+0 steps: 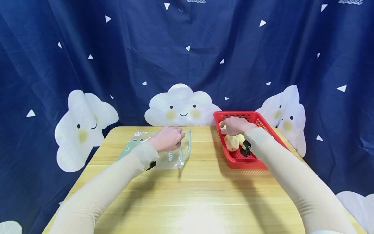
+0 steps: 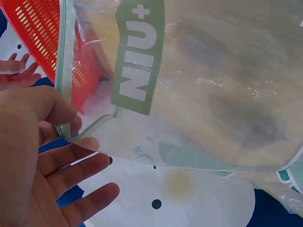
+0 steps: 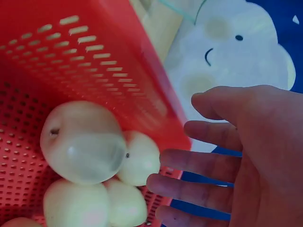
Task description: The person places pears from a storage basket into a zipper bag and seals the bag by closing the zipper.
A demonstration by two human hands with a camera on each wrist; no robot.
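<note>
**I'm holding the bag [image 2: 203,90] by its mouth and not yet gripping a fruit [image 3: 83,142]**

At the left, the clear bag is lying on the table [image 1: 204,185], its mouth facing right. My left hand [image 1: 168,139] is pinching the green strip [image 2: 66,52] along that mouth, while its lower fingers are standing apart. From the head view the mouth is looking parted; whether anything is lying inside, I cannot tell.

A stretch of table is separating bag and basket [image 1: 248,164]. Over the basket's far left part my right hand [image 1: 237,126] is hovering, its fingers spread and holding nothing; I cannot tell whether a fingertip is touching fruit. Several pale fruits are sitting close together on the basket floor.

I'm judging this to be the picking step, with bagging probably following. The move is calling for the right fingers to close round one fruit and for the left to hold the mouth wide.

The basket wall is standing between fruit and bag, so a high lift seems wise. My right wrist camera [image 1: 245,148] is hanging near the fruits and could knock them. Behind everything, a blue curtain [image 1: 187,65] is hanging.
</note>
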